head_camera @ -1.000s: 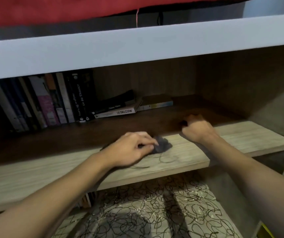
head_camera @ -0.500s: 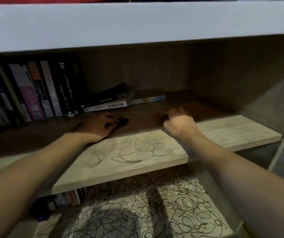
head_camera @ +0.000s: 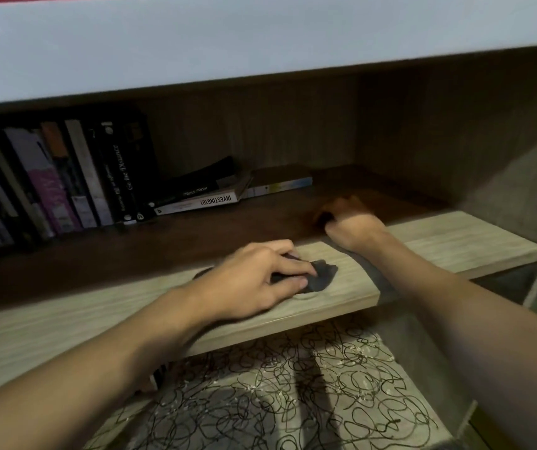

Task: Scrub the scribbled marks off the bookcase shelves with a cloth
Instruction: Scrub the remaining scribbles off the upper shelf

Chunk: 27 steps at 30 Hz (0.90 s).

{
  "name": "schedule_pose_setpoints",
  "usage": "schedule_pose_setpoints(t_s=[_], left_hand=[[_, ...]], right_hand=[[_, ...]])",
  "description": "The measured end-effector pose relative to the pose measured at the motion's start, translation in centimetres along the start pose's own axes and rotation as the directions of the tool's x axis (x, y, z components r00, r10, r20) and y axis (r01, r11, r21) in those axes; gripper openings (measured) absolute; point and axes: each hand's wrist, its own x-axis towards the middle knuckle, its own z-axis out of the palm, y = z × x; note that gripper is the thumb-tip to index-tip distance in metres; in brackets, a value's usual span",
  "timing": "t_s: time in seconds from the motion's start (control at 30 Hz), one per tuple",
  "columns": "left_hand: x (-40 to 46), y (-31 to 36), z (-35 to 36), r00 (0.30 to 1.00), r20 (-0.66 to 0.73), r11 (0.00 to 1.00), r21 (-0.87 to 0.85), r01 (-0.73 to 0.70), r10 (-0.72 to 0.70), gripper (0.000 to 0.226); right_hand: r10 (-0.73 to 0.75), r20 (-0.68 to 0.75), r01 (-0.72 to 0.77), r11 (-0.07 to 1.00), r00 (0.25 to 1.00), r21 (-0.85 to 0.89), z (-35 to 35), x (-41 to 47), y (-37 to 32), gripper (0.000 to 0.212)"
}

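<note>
A small dark grey cloth [head_camera: 320, 274] lies on the light wooden shelf [head_camera: 455, 237], near its front edge. My left hand [head_camera: 254, 280] presses down on the cloth, fingers curled over it. A faint scribble shows on the shelf just below the cloth. My right hand [head_camera: 353, 227] rests on the shelf further back and to the right, fingers curled into a fist, holding nothing that I can see. The shelf below [head_camera: 293, 401] is covered in dense black scribbles.
A row of upright books [head_camera: 65, 177] fills the back left of the shelf, with a few books lying flat [head_camera: 215, 196] beside them. A thick white board [head_camera: 260, 37] overhangs the shelf. The bookcase side wall [head_camera: 504, 164] closes the right.
My left hand has pulled the cloth from the dark back of the shelf forward and right to the front edge. The scribbles seen there half a second ago are mostly covered or gone.
</note>
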Motion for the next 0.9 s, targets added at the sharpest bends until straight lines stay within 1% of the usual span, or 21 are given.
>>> schedule_pose_setpoints(t_s=[0.03, 0.13, 0.17, 0.2, 0.27, 0.3, 0.33, 0.37, 0.43, 0.47, 0.5, 0.53, 0.57, 0.6, 0.63, 0.67, 0.73, 0.77, 0.8, 0.83, 0.9], left_hand=[[0.3, -0.4, -0.4, 0.999, 0.018, 0.999, 0.005, 0.033, -0.033, 0.028], [3.0, -2.3, -1.5, 0.940, 0.005, 0.939, 0.049, 0.340, -0.341, 0.030], [3.4, -1.7, -1.3, 0.937, 0.003, 0.936, 0.059, 0.348, -0.349, 0.031], [3.5, -0.8, -0.8, 0.962, -0.002, 0.961, 0.048, 0.274, -0.274, 0.030], [1.5, 1.7, 0.4, 0.999, 0.005, 0.999, -0.012, 0.042, -0.042, 0.027], [0.8, 2.0, 0.3, 1.000, 0.015, 0.999, -0.046, -0.017, 0.018, 0.026], [0.9, 1.1, -0.2, 1.000, 0.022, 0.999, -0.040, 0.006, -0.005, 0.026], [1.6, 0.0, -0.8, 0.994, 0.018, 0.994, -0.010, 0.112, -0.112, 0.026], [3.0, -1.4, -1.7, 0.925, 0.024, 0.925, 0.021, 0.379, -0.379, 0.029], [3.2, -1.1, -1.6, 0.914, 0.019, 0.914, 0.032, 0.404, -0.405, 0.029], [3.2, -0.4, -1.1, 0.946, 0.001, 0.946, 0.034, 0.323, -0.324, 0.029], [2.7, 0.8, -0.5, 0.982, -0.009, 0.981, 0.037, 0.190, -0.190, 0.028], [1.5, 2.1, 0.1, 0.998, -0.006, 0.998, 0.000, 0.061, -0.061, 0.028], [0.7, 2.6, 0.4, 1.000, 0.004, 0.999, -0.047, -0.010, 0.010, 0.027], [0.7, 2.0, 0.2, 1.000, 0.009, 0.998, -0.052, -0.018, 0.019, 0.027], [1.3, 0.7, -0.3, 0.999, 0.013, 0.999, -0.024, 0.046, -0.046, 0.028], [2.7, -1.0, -1.2, 0.953, 0.013, 0.952, 0.023, 0.304, -0.304, 0.031], [3.1, -1.0, -1.1, 0.933, 0.008, 0.932, 0.049, 0.358, -0.359, 0.032], [3.1, -0.5, -0.7, 0.951, -0.007, 0.950, 0.053, 0.309, -0.309, 0.031], [2.7, 0.5, -0.1, 0.982, -0.025, 0.981, 0.041, 0.189, -0.188, 0.030], [0.8, 2.2, 0.6, 1.000, -0.022, 0.999, -0.041, -0.017, 0.016, 0.027]], right_hand=[[0.006, -0.008, -0.006, 1.000, 1.000, 0.008, 0.1, -0.1, 0.1, 0.034], [0.030, -0.019, -0.030, 0.999, 0.999, 0.023, 0.3, -0.4, -0.1, 0.032], [0.035, -0.012, -0.034, 0.999, 0.999, 0.030, 0.4, -0.4, -0.1, 0.032], [0.042, -0.004, -0.042, 0.999, 0.999, 0.031, 0.4, -0.3, -0.1, 0.032], [0.052, 0.009, -0.052, 0.998, 0.999, 0.042, 0.3, 0.1, 0.1, 0.033], [0.054, 0.006, -0.054, 0.997, 0.999, 0.050, 0.2, 0.4, 0.3, 0.034], [0.056, 0.003, -0.056, 0.997, 0.998, 0.057, 0.3, 0.6, 0.4, 0.034], [0.055, 0.005, -0.056, 0.997, 0.998, 0.060, 0.3, 0.7, 0.5, 0.034], [0.051, 0.008, -0.051, 0.997, 0.999, 0.051, 0.5, 0.6, 0.5, 0.036], [0.048, 0.007, -0.049, 0.998, 0.999, 0.043, 0.5, 0.6, 0.4, 0.038], [0.047, 0.004, -0.047, 0.998, 0.999, 0.042, 0.6, 0.8, 0.5, 0.039], [0.048, 0.001, -0.048, 0.998, 0.999, 0.046, 0.6, 0.9, 0.5, 0.039], [0.046, -0.004, -0.046, 0.998, 0.999, 0.050, 0.7, 1.1, 0.6, 0.038], [0.045, -0.006, -0.045, 0.998, 0.999, 0.051, 0.6, 1.1, 0.6, 0.038], [0.045, -0.008, -0.045, 0.997, 0.999, 0.057, 0.6, 1.1, 0.7, 0.039], [0.041, -0.009, -0.040, 0.998, 0.999, 0.057, 0.6, 1.0, 0.6, 0.040], [0.035, -0.012, -0.034, 0.998, 0.999, 0.044, 0.5, 0.4, 0.4, 0.038], [0.036, -0.019, -0.036, 0.999, 0.999, 0.039, 0.5, 0.3, 0.4, 0.036], [0.039, -0.023, -0.038, 0.999, 0.999, 0.039, 0.5, 0.3, 0.4, 0.035], [0.041, -0.024, -0.040, 0.998, 0.999, 0.044, 0.5, 0.3, 0.5, 0.034], [0.039, -0.038, -0.038, 0.998, 0.999, 0.047, 0.4, 0.5, 0.4, 0.036]])
